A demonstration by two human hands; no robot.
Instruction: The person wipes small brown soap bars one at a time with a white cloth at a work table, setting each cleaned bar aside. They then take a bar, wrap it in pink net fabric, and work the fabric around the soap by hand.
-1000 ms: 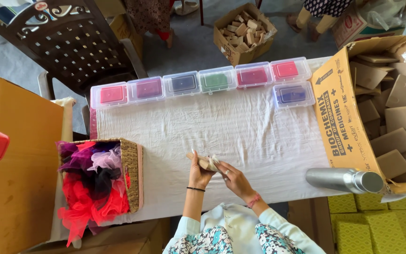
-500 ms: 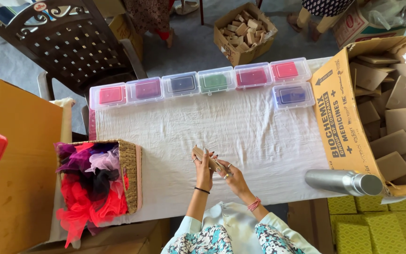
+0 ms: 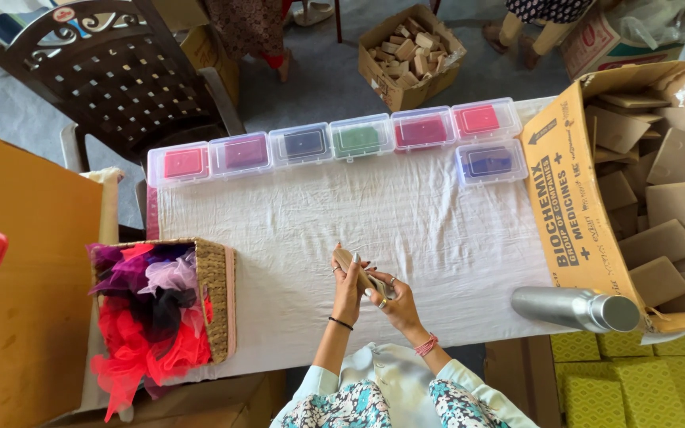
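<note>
Both hands around tan piece

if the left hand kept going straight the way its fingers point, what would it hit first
The left hand points up the table, away from the person. Ahead lies only bare white cloth, so the way looks free until the row of clear boxes, probably the green-filled box. Exact aim is uncertain.

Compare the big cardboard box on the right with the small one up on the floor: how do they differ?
The big box lies tipped on its side at the table's end; the small box stands upright on the floor. The big box holds flat brown squares; the small box holds chunky pale wooden blocks. Both are open brown cardboard.
</note>
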